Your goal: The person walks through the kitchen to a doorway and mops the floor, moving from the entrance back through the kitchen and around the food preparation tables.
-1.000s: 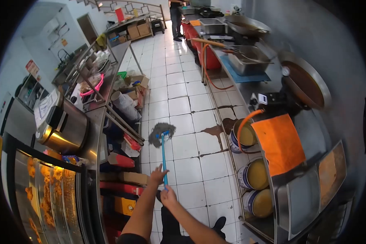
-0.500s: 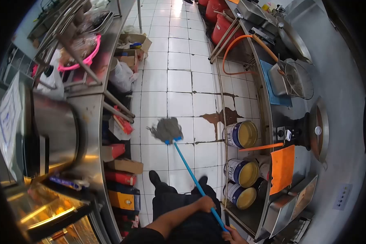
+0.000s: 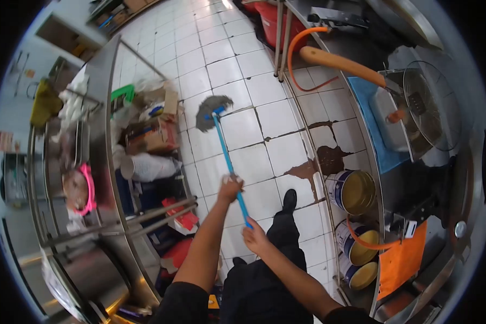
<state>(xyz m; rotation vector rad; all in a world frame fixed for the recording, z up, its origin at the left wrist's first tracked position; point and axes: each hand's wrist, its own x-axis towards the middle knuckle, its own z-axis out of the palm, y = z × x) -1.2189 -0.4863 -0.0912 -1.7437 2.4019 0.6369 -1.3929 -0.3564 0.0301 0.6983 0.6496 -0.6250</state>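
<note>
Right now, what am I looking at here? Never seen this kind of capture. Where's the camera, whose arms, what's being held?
There is no machine: a person wears one fisheye camera on the head, looking forward and down, so the arms rising from the bottom edge are their own. The left hand grips a blue mop handle higher up; the right hand grips it lower down. The grey mop head rests on the white tiled floor, near cardboard boxes under a steel counter. A brown spill stains the tiles to the right, beside open tins of yellowish liquid under the right-hand counter. Up there sit a wire skimmer with a wooden handle and an orange cloth.
</note>
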